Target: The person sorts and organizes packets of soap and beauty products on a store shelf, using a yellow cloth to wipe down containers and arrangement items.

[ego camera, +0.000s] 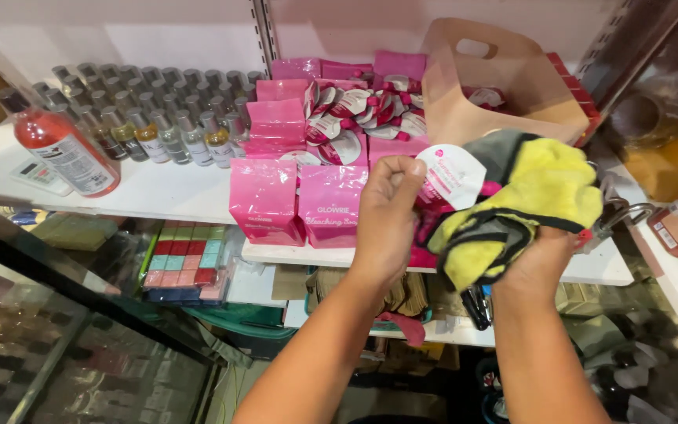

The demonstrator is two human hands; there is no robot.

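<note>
A: Left hand [388, 212]?
B: Fingers curled in, thumb pinching a pink pouch with a round white label [450, 179] by its left edge, in front of the white shelf [158, 192].
A: Right hand [539, 255]?
B: Closed from below around a yellow cleaning cloth with grey backing [523, 200], bunched against the right side of that pouch. Touching it, partly covering it. Mostly hidden under the cloth, so finger positions hard to tell beyond the grip.
A: Where exactly, relative to the shelf?
B: Held in the air just ahead of the shelf's front edge, right of centre, below a tan cardboard box with a handle slot [496, 78].
A: On the shelf itself?
B: Two upright pink pouches [300, 204] at the front edge, just left of the left hand. Behind those, more pink packs and a heap of round white-and-red sachets [362, 110]. Further left, rows of small glass bottles with silver caps [158, 110], some with yellowish liquid. At the far left, a red-orange bottle with a white label [60, 145] lying tilted, beside a small calculator [41, 177].
A: Below?
B: Tray of coloured soap bars [186, 263] in green, red and blue on a lower level. Glass counter [56, 330] at lower left.
</note>
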